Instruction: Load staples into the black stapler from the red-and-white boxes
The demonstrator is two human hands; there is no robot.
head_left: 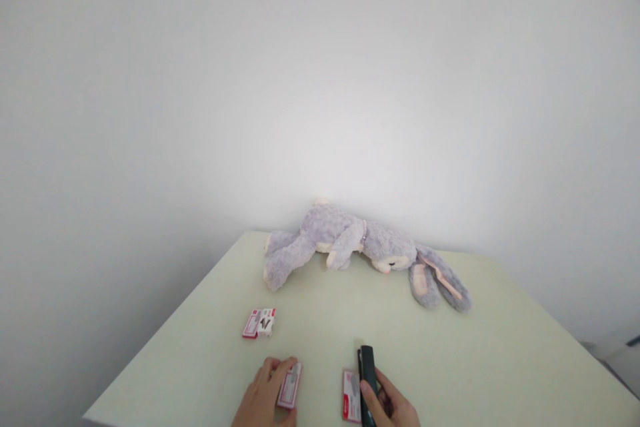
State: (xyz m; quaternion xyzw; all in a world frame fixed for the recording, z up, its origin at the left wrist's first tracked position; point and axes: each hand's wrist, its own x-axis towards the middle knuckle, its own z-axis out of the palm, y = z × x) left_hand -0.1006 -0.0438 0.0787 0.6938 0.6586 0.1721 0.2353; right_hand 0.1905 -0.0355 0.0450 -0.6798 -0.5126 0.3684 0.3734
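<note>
A pale green surface (450, 360) is seen from above and in front, set against a plain white wall. At the near edge the left hand (265, 400) is laid over a small red and white staple box (290, 385), its fingers curled along the box's left side and its thumb at the near end, so the box is grasped while it lies flat on the surface. Just to the right, the right hand (393, 407) is closed around a dark stapler (368, 373), which is held by its near end with its far end pointing away from the person and resting low over the surface. Between the two hands, touching or just beside the stapler's left edge, a second flat red and white staple box (351, 397) is seen lying on the surface. Farther away and to the left, well apart from both hands, a pair of small red and white staple boxes (260, 323) is placed side by side. At the far end of the surface a grey plush rabbit (350, 247) is laid on its side, with its legs toward the left and its long ears stretched out to the right, close to the wall. Whether the stapler is opened or shut cannot be told from this view.
</note>
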